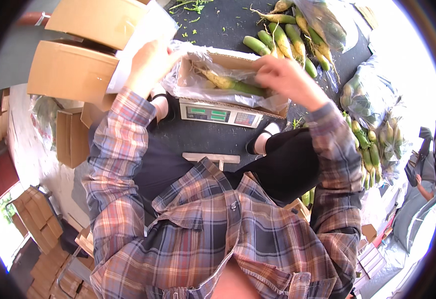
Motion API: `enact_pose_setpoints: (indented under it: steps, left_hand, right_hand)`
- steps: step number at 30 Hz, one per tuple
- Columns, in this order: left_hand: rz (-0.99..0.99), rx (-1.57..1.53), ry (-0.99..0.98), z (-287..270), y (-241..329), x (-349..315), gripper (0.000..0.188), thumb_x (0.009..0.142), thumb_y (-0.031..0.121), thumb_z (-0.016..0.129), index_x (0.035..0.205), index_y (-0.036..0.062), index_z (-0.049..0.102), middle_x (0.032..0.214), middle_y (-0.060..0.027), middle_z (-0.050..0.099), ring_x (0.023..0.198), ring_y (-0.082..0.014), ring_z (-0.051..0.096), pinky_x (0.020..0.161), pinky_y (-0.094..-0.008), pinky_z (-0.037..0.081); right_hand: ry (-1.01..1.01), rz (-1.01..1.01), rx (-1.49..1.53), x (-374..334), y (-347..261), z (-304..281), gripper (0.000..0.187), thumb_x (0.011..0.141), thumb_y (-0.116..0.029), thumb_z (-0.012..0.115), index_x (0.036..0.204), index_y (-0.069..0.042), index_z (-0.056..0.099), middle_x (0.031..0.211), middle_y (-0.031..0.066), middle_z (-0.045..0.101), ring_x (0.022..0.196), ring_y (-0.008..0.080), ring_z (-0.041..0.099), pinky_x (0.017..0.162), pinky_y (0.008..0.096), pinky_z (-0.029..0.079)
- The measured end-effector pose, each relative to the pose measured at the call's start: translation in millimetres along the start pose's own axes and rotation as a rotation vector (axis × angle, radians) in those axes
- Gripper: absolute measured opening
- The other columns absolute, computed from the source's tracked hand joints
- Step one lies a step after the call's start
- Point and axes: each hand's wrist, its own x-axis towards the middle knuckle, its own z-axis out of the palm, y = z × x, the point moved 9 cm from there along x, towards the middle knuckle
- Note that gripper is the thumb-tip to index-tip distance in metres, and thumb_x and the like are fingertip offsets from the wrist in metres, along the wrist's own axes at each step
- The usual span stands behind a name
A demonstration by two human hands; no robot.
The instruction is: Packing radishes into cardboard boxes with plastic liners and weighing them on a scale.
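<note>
A cardboard box (233, 103) lined with a clear plastic bag (193, 92) stands on a digital scale (223, 115) between my feet. Inside lies a green radish (223, 81) with a pale root end pointing left. At the box's left end, my left hand (152, 62) pinches the edge of the plastic bag. Over the right end hovers my right hand (289, 79), its fingers bent and blurred by motion. Whether it holds any of the plastic cannot be made out.
Loose green radishes (290, 40) lie beyond the box, beside plastic bags of radishes (370, 92) on the right. Stacked cardboard boxes (73, 70) rise close to my left arm. More cartons (38, 217) stand at far left. A small wooden stool (210, 158) sits between my legs.
</note>
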Motion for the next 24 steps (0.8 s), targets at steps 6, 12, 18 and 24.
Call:
enact_pose_setpoints:
  steps: [6, 12, 18, 24]
  left_hand:
    - [-0.012, -0.279, 0.286, -9, -45, 8, 0.064, 0.079, 0.035, 0.071, 0.127, -0.0019, 0.048, 0.1, -0.0147, 0.065, 0.091, -0.0239, 0.063, 0.078, -0.0327, 0.05]
    - [-0.408, -0.932, 0.002, 50, -70, -1, 0.074, 0.083, 0.052, 0.063, 0.138, 0.007, 0.041, 0.128, -0.0149, 0.053, 0.115, -0.0253, 0.05, 0.089, -0.0392, 0.044]
    - [-0.655, -0.823, -0.272, 80, -86, -16, 0.089, 0.077, 0.075, 0.05, 0.139, 0.0127, 0.036, 0.124, -0.0148, 0.049, 0.105, -0.0286, 0.054, 0.067, -0.0477, 0.05]
    - [-0.61, -1.001, -0.259, 80, -53, -20, 0.081, 0.077, 0.069, 0.057, 0.132, 0.0121, 0.045, 0.112, -0.0101, 0.052, 0.091, -0.0225, 0.056, 0.062, -0.0379, 0.051]
  right_hand:
    - [0.531, 0.115, 0.031, -55, 43, -60, 0.026, 0.083, -0.016, 0.066, 0.102, 0.0, 0.061, 0.081, 0.0045, 0.062, 0.067, 0.0088, 0.052, 0.063, 0.0238, 0.046]
    - [0.538, 0.341, -0.091, -63, 93, -44, 0.071, 0.078, -0.048, 0.069, 0.127, 0.0, 0.048, 0.103, 0.0166, 0.062, 0.09, 0.0259, 0.063, 0.077, 0.0353, 0.049]
    - [0.449, 0.348, -0.233, -42, 81, -28, 0.098, 0.076, -0.059, 0.066, 0.133, 0.013, 0.032, 0.12, 0.0327, 0.052, 0.112, 0.0382, 0.054, 0.093, 0.0405, 0.044]
    - [0.344, 0.446, -0.28, -40, 95, -16, 0.103, 0.075, -0.06, 0.065, 0.134, 0.015, 0.027, 0.121, 0.0363, 0.05, 0.116, 0.0407, 0.05, 0.097, 0.0396, 0.041]
